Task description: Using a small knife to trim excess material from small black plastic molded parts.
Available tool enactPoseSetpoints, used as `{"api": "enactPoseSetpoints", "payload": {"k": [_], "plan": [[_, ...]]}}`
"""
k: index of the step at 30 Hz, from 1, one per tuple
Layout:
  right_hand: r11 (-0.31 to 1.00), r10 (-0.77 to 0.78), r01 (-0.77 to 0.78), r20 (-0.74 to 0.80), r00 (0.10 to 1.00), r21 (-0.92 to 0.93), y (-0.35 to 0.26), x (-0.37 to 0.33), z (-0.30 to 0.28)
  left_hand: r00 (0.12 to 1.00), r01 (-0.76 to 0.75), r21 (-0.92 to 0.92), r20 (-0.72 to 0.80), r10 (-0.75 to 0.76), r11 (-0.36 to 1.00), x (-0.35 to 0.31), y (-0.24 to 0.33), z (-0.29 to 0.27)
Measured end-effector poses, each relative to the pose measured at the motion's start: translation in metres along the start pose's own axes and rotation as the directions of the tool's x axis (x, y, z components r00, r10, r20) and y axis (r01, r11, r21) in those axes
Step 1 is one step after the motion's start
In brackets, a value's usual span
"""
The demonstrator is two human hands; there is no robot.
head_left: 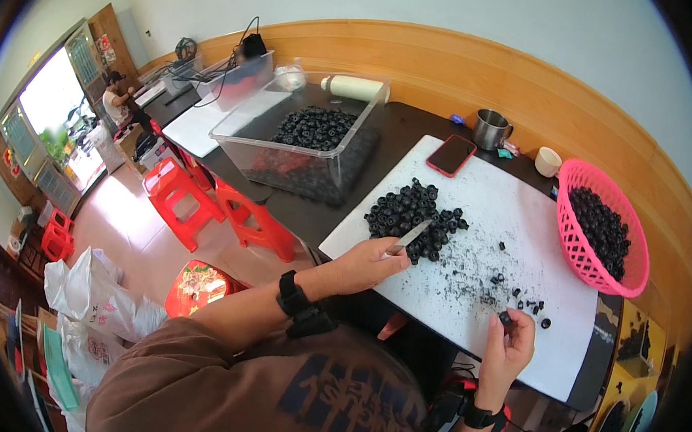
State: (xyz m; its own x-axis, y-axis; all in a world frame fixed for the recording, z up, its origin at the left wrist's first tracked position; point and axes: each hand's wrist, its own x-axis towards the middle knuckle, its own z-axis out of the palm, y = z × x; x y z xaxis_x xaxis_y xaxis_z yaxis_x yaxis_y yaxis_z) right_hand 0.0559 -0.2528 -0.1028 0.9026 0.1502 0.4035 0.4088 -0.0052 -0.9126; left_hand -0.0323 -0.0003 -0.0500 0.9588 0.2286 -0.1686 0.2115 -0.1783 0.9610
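My left hand (368, 265) is closed round a small knife (413, 234), its blade angled up and away over the edge of a heap of small black ring-shaped parts (402, 210). Between the thumb and fingers of my right hand (512, 343) is one small black part (505, 318), held above the near right of a white board (553, 260). Black crumbs and trimmings (472, 283) are scattered over the board between my hands. Several loose black pieces (532, 305) lie just beyond my right hand.
A pink basket (565, 229) of black parts stands at the right. To the left is a clear plastic bin (239, 152) holding more. A phone (451, 155), a metal mug (490, 130) and a white cup (547, 162) sit at the back. Red stools (181, 198) stand left; another person (117, 105) sits far off.
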Motion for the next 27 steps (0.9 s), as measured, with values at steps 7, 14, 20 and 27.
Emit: {"api": "enactPoseSetpoints", "payload": {"k": [7, 14, 20, 27], "plan": [[0.921, 0.245, -0.261, 0.091, 0.965, 0.288, -0.023, 0.002, -0.011, 0.993, 0.083, -0.06, -0.078, -0.087, 0.995, 0.004, -0.008, 0.006], [0.76, 0.143, -0.332, 0.355, 0.924, 0.558, -0.071, -0.041, -0.019, 0.997, 0.022, -0.221, 0.078, -0.005, 0.975, 0.008, -0.021, -0.004], [0.66, 0.091, -0.324, 0.356, 0.93, 0.678, -0.098, -0.06, -0.021, 0.995, 0.029, -0.25, 0.102, -0.004, 0.968, 0.008, -0.019, -0.004], [0.644, 0.033, -0.282, 0.342, 0.939, 0.711, -0.102, -0.056, -0.017, 0.993, 0.072, -0.233, 0.108, -0.048, 0.97, 0.008, -0.005, 0.0]]}}
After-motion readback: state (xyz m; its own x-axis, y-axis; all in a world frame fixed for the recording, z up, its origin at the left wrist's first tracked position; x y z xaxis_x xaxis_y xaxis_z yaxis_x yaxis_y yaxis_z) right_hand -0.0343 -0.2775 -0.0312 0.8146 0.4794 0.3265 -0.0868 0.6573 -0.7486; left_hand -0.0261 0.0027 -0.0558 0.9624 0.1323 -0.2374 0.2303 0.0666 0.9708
